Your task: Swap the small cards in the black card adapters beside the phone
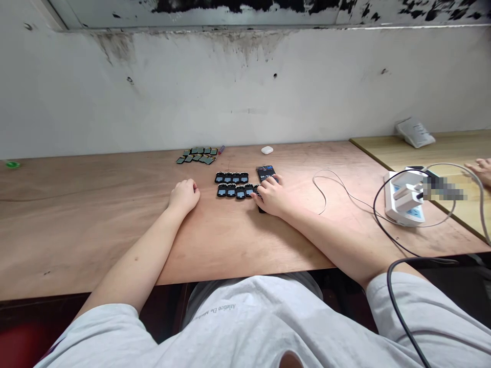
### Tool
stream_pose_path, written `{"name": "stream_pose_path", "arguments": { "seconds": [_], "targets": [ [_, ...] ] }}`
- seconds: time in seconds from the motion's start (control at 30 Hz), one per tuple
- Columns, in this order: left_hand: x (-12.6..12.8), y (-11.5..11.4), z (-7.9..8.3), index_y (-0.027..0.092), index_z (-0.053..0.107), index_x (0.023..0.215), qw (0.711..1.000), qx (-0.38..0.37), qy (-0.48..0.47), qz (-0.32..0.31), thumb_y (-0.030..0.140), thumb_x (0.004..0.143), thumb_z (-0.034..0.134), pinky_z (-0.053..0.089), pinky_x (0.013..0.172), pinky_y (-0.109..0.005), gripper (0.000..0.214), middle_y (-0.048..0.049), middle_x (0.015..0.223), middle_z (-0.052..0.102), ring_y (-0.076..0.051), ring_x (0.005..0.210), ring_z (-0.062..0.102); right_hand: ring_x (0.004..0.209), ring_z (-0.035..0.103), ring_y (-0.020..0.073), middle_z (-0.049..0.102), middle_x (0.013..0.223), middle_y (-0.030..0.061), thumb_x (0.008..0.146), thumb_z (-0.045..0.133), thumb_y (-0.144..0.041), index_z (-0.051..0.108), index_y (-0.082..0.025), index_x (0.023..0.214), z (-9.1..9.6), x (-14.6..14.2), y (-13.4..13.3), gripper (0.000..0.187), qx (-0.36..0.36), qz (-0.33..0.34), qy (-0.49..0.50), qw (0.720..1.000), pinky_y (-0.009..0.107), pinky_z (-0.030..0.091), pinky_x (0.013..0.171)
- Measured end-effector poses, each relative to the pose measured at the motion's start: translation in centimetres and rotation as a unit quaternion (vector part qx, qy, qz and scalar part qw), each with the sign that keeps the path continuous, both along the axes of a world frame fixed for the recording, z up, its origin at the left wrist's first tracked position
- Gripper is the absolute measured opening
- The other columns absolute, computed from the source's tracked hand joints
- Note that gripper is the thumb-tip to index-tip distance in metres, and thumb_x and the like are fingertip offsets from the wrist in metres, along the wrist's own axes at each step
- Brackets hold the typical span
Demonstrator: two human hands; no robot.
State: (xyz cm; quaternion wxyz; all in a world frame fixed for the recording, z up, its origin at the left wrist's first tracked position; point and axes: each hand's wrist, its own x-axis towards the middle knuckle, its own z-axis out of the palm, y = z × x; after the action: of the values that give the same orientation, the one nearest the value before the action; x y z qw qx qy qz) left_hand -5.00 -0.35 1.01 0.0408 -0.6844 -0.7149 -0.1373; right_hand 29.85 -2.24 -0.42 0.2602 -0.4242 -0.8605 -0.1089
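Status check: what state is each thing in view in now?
Phone, screen lit, digits showing, partly covered
Right hand, over the phone
Left hand, curled, resting on the table
Black parts, in two rows
Green boards, in uneven rows
White cable, slack

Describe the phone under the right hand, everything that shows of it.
The phone is a thin, dark rectangular slab with a smooth, glassy-looking front. It lies flat, screen up, on the wooden table, its far end towards the wall. The screen is lit, with pale timer-like digits on black, partly covered. The right hand rests over its lower part, leaving a dark near corner showing. Small black pieces lie to its left; whether one touches it is hidden.
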Motion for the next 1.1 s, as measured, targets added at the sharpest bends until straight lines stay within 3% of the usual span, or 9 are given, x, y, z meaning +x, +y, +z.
{"name": "stream_pose_path", "arguments": {
  "seconds": [0.13, 0.33, 0.47, 0.57, 0.73, 0.87, 1.1],
  "targets": [
    [-0.2, 0.2, -0.3, 0.02, 0.061, 0.086, 0.999, 0.019, -0.04, -0.012, 0.021, 0.086, 0.055, 0.051, 0.085, -0.04, 0.006, -0.0119, 0.097, 0.07, -0.029, 0.097, 0.065, 0.114, 0.053, 0.0322, 0.073, 0.099, 0.0131, 0.105, 0.052, -0.044, 0.079, -0.02, 0.074, -0.1, 0.2, 0.3, 0.048, 0.009, 0.022, -0.011, 1.0, 0.058, 0.026, 0.116],
    [-0.7, 0.5, -0.6, 0.019, 0.062, 0.088, 0.987, 0.117, -0.112, -0.026, 0.023, 0.089, 0.054, 0.05, 0.081, -0.036, 0.009, -0.0085, 0.092, 0.069, -0.025, 0.088, 0.064, 0.123, 0.056, 0.0303, 0.075, 0.116, 0.0107, 0.104, 0.057, -0.039, 0.078, -0.02, 0.078, 0.4, 0.3, -0.2, 0.038, 0.002, 0.199, -0.027, 0.98, 0.049, 0.038, 0.106],
    [0.1, -0.1, -0.5, 0.017, 0.068, 0.102, 0.964, 0.181, -0.158, -0.11, 0.027, 0.093, 0.054, 0.052, 0.084, -0.034, 0.019, -0.0079, 0.097, 0.07, -0.021, 0.086, 0.064, 0.127, 0.059, 0.0282, 0.075, 0.121, 0.0107, 0.104, 0.058, -0.041, 0.076, -0.02, 0.089, 0.8, 0.0, -0.7, 0.032, -0.024, 0.3, -0.032, 0.953, 0.046, 0.041, 0.107],
    [2.0, -1.2, -0.4, 0.017, 0.072, 0.102, 0.943, 0.186, -0.189, -0.2, 0.032, 0.098, 0.055, 0.053, 0.081, -0.032, 0.022, -0.0075, 0.097, 0.07, -0.019, 0.083, 0.064, 0.135, 0.056, 0.0272, 0.07, 0.133, 0.0115, 0.105, 0.057, -0.043, 0.075, -0.019, 0.103, 0.9, -0.2, -1.0, 0.03, -0.058, 0.347, -0.045, 0.935, 0.044, 0.041, 0.109],
    [5.8, -3.2, -0.3, 0.019, 0.071, 0.096, 0.905, 0.138, -0.221, -0.336, 0.031, 0.1, 0.059, 0.054, 0.074, -0.028, 0.018, -0.0059, 0.096, 0.071, -0.017, 0.085, 0.066, 0.114, 0.062, 0.0272, 0.068, 0.129, 0.014, 0.103, 0.059, -0.048, 0.071, -0.021, 0.128, 0.7, -0.6, -1.3, 0.038, -0.07, 0.32, -0.066, 0.942, 0.044, 0.045, 0.1],
    [7.5, -4.3, -0.2, 0.02, 0.07, 0.095, 0.87, 0.091, -0.221, -0.43, 0.028, 0.1, 0.059, 0.056, 0.08, -0.03, 0.014, -0.0058, 0.096, 0.071, -0.017, 0.088, 0.067, 0.097, 0.06, 0.0247, 0.068, 0.114, 0.0132, 0.103, 0.059, -0.042, 0.071, -0.02, 0.13, 0.0, -0.8, -1.1, 0.036, -0.05, 0.281, -0.077, 0.955, 0.04, 0.046, 0.091],
    [8.0, -4.7, -0.3, 0.021, 0.073, 0.095, 0.852, 0.06, -0.18, -0.489, 0.029, 0.102, 0.057, 0.057, 0.084, -0.031, 0.019, -0.0068, 0.098, 0.074, -0.018, 0.092, 0.069, 0.095, 0.058, 0.0235, 0.067, 0.113, 0.0127, 0.104, 0.056, -0.038, 0.071, -0.019, 0.126, -0.7, -0.7, -0.5, 0.032, -0.039, 0.283, -0.067, 0.956, 0.039, 0.046, 0.089]
  ]
}}
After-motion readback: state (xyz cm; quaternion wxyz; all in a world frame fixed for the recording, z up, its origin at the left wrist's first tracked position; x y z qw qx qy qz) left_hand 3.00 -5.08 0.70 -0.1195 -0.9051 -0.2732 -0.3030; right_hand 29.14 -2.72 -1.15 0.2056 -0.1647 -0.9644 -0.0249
